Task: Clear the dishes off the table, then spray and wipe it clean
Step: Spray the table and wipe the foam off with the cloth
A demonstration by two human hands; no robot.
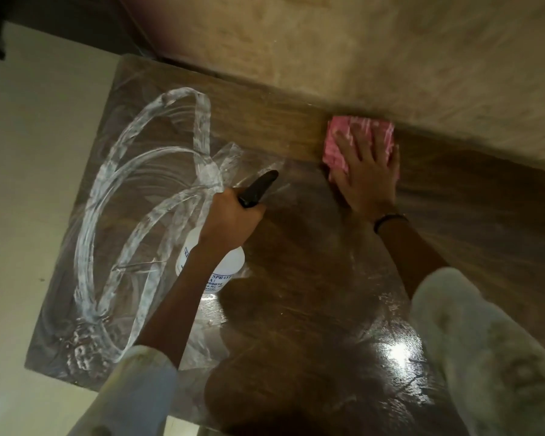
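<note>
A dark wooden table (296, 278) fills the view, wet and streaked with white foamy loops (114, 196) on its left half. My left hand (230, 215) grips a white spray bottle (230, 262) with a black nozzle (258, 187) pointing toward the far edge, held just above the table's middle. My right hand (365, 171) lies flat, fingers spread, on a pink cloth (343, 146) pressed to the table at its far edge by the wall. No dishes are in view.
A beige rough wall (390, 58) runs along the table's far side. Pale floor (29, 184) lies to the left of the table. Light glare (397, 350) shines on the wet surface near my right sleeve.
</note>
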